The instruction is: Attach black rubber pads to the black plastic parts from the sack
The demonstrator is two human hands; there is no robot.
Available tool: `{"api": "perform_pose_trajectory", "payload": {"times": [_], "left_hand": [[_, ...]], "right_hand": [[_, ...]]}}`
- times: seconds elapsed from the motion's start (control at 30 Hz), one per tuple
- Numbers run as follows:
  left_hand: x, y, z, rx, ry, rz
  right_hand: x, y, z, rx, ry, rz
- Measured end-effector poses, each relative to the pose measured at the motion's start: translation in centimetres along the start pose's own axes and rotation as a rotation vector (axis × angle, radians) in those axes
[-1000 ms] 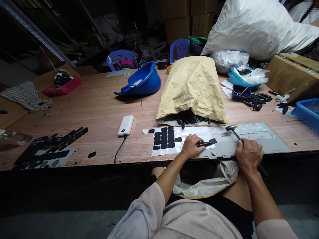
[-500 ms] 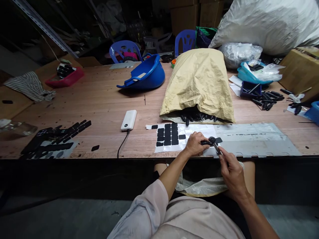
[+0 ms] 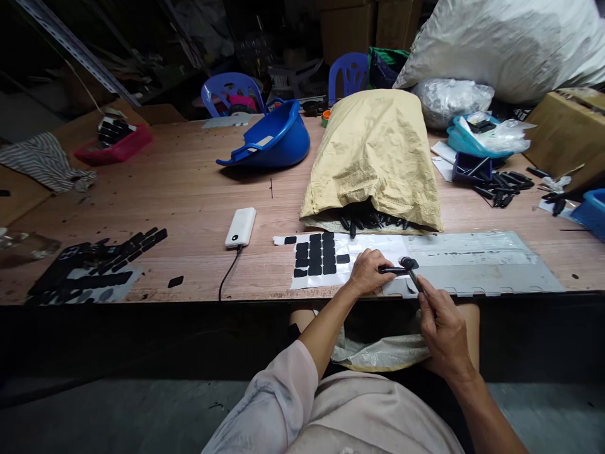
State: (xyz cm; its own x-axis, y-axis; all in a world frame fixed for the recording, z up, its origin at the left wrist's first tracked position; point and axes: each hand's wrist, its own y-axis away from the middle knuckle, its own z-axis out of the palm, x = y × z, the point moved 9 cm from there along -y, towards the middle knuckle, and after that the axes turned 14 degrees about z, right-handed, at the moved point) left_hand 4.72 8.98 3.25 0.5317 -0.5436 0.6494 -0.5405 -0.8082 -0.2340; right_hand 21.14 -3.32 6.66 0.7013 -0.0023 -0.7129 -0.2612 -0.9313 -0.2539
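Observation:
My left hand is closed on a slim black rod-shaped piece, which points right over the grey board. In my right hand is a thin-shafted tool with a round black head; its exact kind is unclear. That head meets the right end of the black piece, just above a dark patch on the board. Left of my left hand, a white backing sheet carries rows of black rounded rectangular stickers.
A yellow sack full of black pieces opens toward me. A white power bank with a cable lies to the left, near a blue basin. More black pieces lie at right. The grey board reaches the table edge.
The black piece now lies straighter across, and the round tool head has moved slightly relative to it. The whole view has shifted a little to the left.

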Motion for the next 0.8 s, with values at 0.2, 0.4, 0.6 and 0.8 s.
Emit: {"api": "perform_pose_trajectory", "payload": {"times": [0.2,0.4,0.6,0.8], "left_hand": [[0.0,0.0,-0.1,0.008,-0.002,-0.020],[0.1,0.0,0.1,0.007,-0.003,-0.013],[0.4,0.0,-0.1,0.024,-0.023,-0.023],[0.2,0.1,0.0,0.020,-0.025,-0.007]], "right_hand": [[0.8,-0.1,0.5,-0.040,-0.011,0.025],[2.3,-3.9,-4.0,0.169,0.167,0.098],[8.3,-10.2,-6.1,0.210,0.615,0.327],[9.4,-12.7,-4.1,0.208,0.624,0.402]]}}
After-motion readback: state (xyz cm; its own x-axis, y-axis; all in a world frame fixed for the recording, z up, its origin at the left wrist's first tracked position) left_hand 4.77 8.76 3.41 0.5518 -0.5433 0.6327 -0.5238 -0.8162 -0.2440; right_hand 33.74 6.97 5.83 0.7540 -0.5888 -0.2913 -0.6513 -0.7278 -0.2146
